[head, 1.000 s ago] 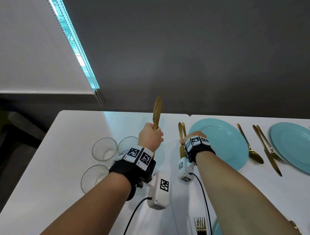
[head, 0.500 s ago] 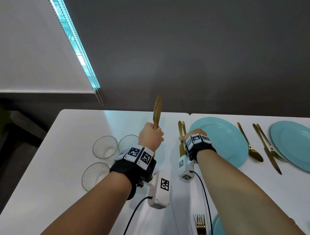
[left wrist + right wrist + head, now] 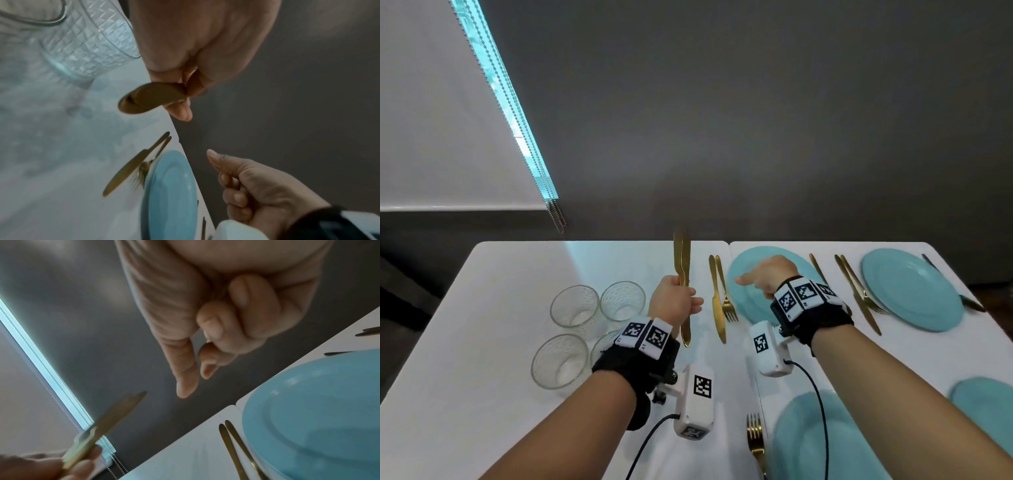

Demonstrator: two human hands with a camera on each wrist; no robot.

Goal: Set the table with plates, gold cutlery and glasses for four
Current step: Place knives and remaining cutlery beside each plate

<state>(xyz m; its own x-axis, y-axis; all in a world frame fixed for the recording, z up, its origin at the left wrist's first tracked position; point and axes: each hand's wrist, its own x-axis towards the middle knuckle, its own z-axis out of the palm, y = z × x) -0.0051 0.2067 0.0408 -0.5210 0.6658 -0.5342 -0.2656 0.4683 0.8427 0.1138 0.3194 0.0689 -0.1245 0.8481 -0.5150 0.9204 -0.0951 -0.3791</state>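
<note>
My left hand [image 3: 674,301] grips a bundle of gold cutlery [image 3: 682,263] upright above the white table [image 3: 517,274]. A spoon bowl [image 3: 152,97] sticks out below the fist. My right hand [image 3: 763,274] hovers over the far turquoise plate [image 3: 743,301] with fingers [image 3: 242,308] curled into the palm, thumb out, holding nothing. A gold knife [image 3: 717,301] and fork [image 3: 727,305] lie side by side on the table just left of that plate, apart from both hands. Several clear patterned glasses [image 3: 575,305] stand grouped at the left.
A second far plate [image 3: 911,287] has a knife and fork [image 3: 858,294] on its left. Two near plates [image 3: 801,445] [image 3: 989,404] lie at the bottom edge, with a gold fork [image 3: 755,438] beside the left one. A dark wall runs behind the table.
My right hand has let go of the knife and fork, risen, and moved right over the plate. My left hand still holds its cutlery in about the same place.
</note>
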